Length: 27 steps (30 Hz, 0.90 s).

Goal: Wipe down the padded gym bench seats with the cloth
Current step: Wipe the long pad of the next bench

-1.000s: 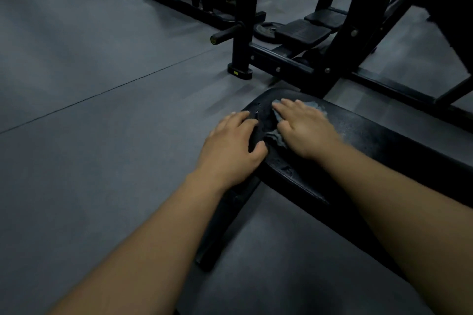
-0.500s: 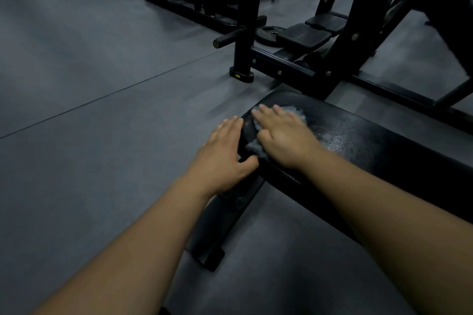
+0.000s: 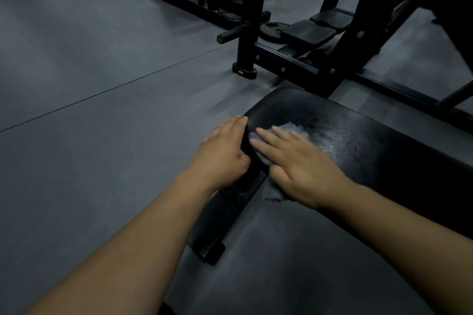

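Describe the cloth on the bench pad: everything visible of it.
The cloth is grey-blue, soft-looking fabric, crumpled rather than folded. It lies on the rounded end of the black bench pad, mostly hidden under the right hand, which presses it flat with straight fingers. A bunched part shows beyond the fingertips, and a limp corner hangs over the pad's near edge below the palm. The left hand rests on the pad's end beside it; whether it touches the cloth cannot be told.

Right hand presses cloth flat on bench.
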Motion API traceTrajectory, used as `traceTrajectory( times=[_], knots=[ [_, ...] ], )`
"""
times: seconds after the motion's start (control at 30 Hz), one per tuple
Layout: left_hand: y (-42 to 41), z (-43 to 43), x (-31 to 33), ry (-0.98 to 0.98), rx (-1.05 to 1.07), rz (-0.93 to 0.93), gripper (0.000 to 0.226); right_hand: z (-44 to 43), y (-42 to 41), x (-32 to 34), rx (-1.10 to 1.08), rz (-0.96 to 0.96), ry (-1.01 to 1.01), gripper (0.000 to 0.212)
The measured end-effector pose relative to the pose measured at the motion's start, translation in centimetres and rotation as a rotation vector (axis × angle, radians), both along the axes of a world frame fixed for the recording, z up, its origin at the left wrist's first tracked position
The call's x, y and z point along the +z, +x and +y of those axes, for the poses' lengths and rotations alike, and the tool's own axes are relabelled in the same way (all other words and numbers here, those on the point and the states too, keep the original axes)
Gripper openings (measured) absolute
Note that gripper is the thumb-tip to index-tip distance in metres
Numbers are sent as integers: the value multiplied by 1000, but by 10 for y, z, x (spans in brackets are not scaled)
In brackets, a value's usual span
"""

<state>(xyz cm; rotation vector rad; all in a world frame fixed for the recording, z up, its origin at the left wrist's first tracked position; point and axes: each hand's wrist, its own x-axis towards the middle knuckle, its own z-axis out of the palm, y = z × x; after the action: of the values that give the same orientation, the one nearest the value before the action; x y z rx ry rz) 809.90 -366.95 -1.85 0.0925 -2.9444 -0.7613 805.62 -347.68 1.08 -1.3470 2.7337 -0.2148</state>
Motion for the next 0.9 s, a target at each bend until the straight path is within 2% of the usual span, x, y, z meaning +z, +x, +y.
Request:
traceTrajectory(
  times=[0.1, 0.2, 0.27, 0.37, 0.4, 0.47, 0.53, 0.57, 0.67, 0.77, 0.83, 0.9],
  knots=[
    [0, 9, 4, -65, -1, -2, 85, 26, -32, -1, -212, -2, 4, 71],
    [1, 19, 9, -130, 13, 25, 86, -5, -49, -8, -406, 63, 36, 67],
    [1, 23, 14, -125, 13, 45, 84, -9, -26, -9, -332, 69, 30, 63],
    [0, 34, 18, -150, -56, 98, 78, 50, 24, -6, -166, 52, 43, 71],
    [0, 42, 19, -159, -87, 111, 76, 75, 24, -4, -185, 24, 46, 72],
    [-1, 58, 20, -164, -149, 121, 77, 103, 1, -1, -356, 17, 47, 70],
    [-3, 71, 21, -154, -187, 131, 75, 98, -19, -3, -500, 49, 68, 70],
    [-4, 76, 21, -153, -198, 139, 74, 88, -18, -3, -505, 51, 76, 71],
    [-5, 91, 24, -149, -219, 185, 77, 86, 20, -7, -302, 42, 40, 75],
    [-9, 99, 25, -165, -250, 230, 80, 115, 42, -2, -177, 56, 5, 68],
    [-14, 105, 24, -176, -253, 242, 79, 122, 44, -7, -136, 194, -86, 56],
    [-20, 115, 25, -178, -231, 213, 78, 123, 45, -15, -101, 300, -236, 36]
  ],
)
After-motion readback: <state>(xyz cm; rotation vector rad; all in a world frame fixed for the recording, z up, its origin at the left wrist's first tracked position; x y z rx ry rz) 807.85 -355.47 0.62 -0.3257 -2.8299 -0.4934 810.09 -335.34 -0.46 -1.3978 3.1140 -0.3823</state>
